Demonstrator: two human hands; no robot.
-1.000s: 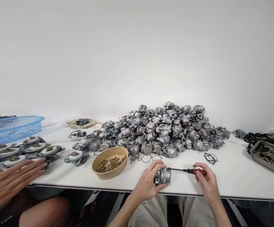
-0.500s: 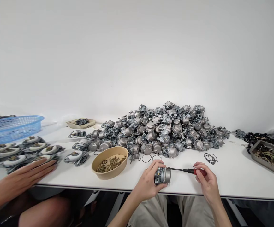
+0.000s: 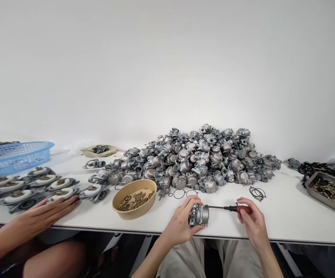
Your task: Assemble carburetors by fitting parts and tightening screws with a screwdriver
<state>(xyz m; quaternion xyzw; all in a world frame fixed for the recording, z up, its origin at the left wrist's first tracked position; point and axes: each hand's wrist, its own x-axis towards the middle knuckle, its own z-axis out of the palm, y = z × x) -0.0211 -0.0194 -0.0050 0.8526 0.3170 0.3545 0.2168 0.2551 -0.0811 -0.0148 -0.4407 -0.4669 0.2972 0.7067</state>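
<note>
A grey metal carburetor (image 3: 200, 215) lies on its side near the table's front edge, with my left hand (image 3: 184, 221) wrapped around it. My right hand (image 3: 252, 219) grips the red handle of a screwdriver (image 3: 227, 208). The black shaft points left, and its tip meets the upper edge of the carburetor's round bowl. Just beyond my left hand lie a few thin black rubber rings (image 3: 179, 194). More black rings (image 3: 257, 194) are bunched beyond my right hand.
A large heap of carburetors (image 3: 196, 158) stands at the back. Left are a tan bowl (image 3: 118, 208) of brass parts, opened carburetors with white floats (image 3: 17, 197), a blue basket (image 3: 37, 154) and a co-worker's hand (image 3: 51, 214). A metal tray (image 3: 315, 193) of small parts sits right.
The co-worker's hand has shifted a little to the right, and the carburetor with a white float beside it has moved slightly. My hands hold nearly the same position.
</note>
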